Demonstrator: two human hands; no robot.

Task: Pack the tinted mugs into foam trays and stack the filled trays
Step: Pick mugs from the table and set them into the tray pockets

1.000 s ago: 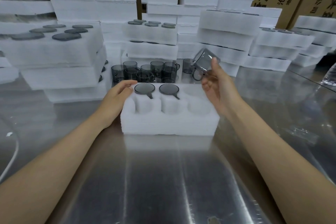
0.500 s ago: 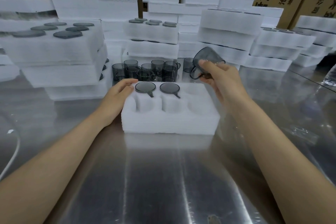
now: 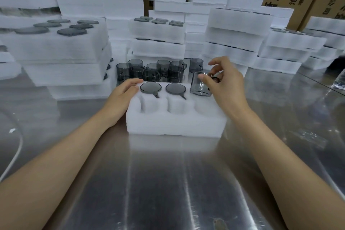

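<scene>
Head camera, centre of frame: the right hand (image 3: 227, 87) pinches a tinted mug (image 3: 199, 86) between thumb and fingers at the far right pocket of the foam tray (image 3: 173, 127); whether its rim is already inside is unclear. The left hand (image 3: 123, 95) rests with fingers straight on the tray's far left corner, beside two seated mugs (image 3: 150, 87). Loose mugs (image 3: 151, 71) stand just behind.

The smoky grey glossy glass mugs (image 3: 152, 72) stood beside a matt white foam tray (image 3: 175, 125) on a brushed, reflective steel table (image 3: 168, 183).
</scene>
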